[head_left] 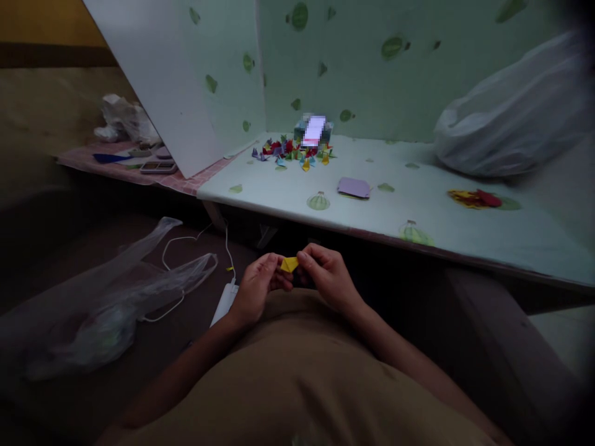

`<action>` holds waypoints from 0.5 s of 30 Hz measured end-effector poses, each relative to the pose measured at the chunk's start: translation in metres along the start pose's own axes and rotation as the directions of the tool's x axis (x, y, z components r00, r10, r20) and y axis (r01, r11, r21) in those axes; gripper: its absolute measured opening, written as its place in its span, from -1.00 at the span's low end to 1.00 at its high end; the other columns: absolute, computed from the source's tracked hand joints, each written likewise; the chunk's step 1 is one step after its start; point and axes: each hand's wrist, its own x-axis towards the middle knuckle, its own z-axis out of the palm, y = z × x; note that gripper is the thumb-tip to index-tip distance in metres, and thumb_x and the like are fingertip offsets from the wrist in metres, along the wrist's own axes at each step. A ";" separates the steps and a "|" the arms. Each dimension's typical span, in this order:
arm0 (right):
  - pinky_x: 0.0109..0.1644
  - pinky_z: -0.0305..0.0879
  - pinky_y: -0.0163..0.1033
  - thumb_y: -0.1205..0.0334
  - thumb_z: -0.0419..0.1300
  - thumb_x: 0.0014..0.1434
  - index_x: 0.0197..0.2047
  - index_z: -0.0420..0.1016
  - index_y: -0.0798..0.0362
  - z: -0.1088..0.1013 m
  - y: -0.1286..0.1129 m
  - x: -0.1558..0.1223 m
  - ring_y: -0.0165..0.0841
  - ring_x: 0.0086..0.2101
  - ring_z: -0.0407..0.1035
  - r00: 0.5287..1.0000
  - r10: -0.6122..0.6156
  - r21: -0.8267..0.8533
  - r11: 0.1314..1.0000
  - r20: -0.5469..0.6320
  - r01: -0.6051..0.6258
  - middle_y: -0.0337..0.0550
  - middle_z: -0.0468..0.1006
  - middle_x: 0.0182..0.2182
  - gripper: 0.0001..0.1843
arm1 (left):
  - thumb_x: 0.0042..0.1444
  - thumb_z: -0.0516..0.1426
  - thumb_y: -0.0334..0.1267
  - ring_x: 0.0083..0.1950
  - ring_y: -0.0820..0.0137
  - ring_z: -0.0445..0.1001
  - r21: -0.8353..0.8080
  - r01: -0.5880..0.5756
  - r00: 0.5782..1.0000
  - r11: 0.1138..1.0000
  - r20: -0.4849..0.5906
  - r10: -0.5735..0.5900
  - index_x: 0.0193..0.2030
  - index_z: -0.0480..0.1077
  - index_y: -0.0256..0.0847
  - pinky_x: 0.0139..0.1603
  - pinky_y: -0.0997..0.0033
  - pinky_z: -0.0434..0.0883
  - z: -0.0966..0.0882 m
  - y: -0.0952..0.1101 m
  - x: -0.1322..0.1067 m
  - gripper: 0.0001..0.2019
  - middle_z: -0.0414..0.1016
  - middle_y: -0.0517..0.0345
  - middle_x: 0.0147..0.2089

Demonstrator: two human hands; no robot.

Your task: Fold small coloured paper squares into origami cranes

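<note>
A small folded piece of yellow paper (289, 265) is pinched between my two hands, above my lap and in front of the table edge. My left hand (258, 282) grips its left side with thumb and fingers. On the right side, the thumb and fingertips of my right hand (331, 275) press it. Its front shows a pointed, kite-like fold; the back is hidden by my fingers. On the table beyond lie several small folded paper cranes (290, 150) in mixed colours. Nearer to me is a stack of purple paper squares (354, 188).
A phone (314, 131) with a lit screen leans behind the cranes. Red and yellow paper pieces (475, 198) and a white plastic bag (502, 118) occupy the table's right. Left of me are a clear plastic bag (106, 322), a white power bank (224, 303) with cable, and a scale (158, 167).
</note>
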 end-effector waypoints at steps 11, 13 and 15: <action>-0.49 0.13 -0.34 0.01 0.18 0.25 -0.48 0.38 0.08 -0.001 -0.001 0.001 -0.47 -0.57 0.24 0.998 0.035 0.020 0.999 0.051 -0.036 -0.27 0.39 -0.59 -0.63 | 0.18 0.21 -0.10 -0.49 0.52 0.34 0.289 -0.138 0.988 0.947 0.100 0.114 -0.41 0.40 -0.25 -0.39 0.49 0.30 0.000 0.008 0.000 -0.73 0.41 0.24 -0.49; -0.50 0.12 -0.35 0.03 0.19 0.24 -0.45 0.41 0.09 -0.002 0.000 0.001 -0.47 -0.58 0.23 0.995 0.038 0.014 0.999 0.088 -0.039 -0.27 0.39 -0.59 -0.66 | 0.19 0.20 -0.10 -0.48 0.52 0.33 0.311 -0.147 0.986 0.939 0.120 0.115 -0.41 0.40 -0.25 -0.38 0.50 0.30 -0.001 0.008 0.000 -0.73 0.40 0.24 -0.49; -0.50 0.12 -0.35 0.07 0.19 0.24 -0.45 0.42 0.09 -0.001 0.001 0.001 -0.47 -0.57 0.22 0.996 0.013 -0.006 1.000 0.086 -0.012 -0.27 0.39 -0.59 -0.68 | 0.21 0.18 -0.09 -0.47 0.52 0.34 0.306 -0.151 0.986 0.940 0.121 0.119 -0.39 0.39 -0.25 -0.37 0.50 0.31 -0.001 0.008 0.001 -0.73 0.39 0.25 -0.48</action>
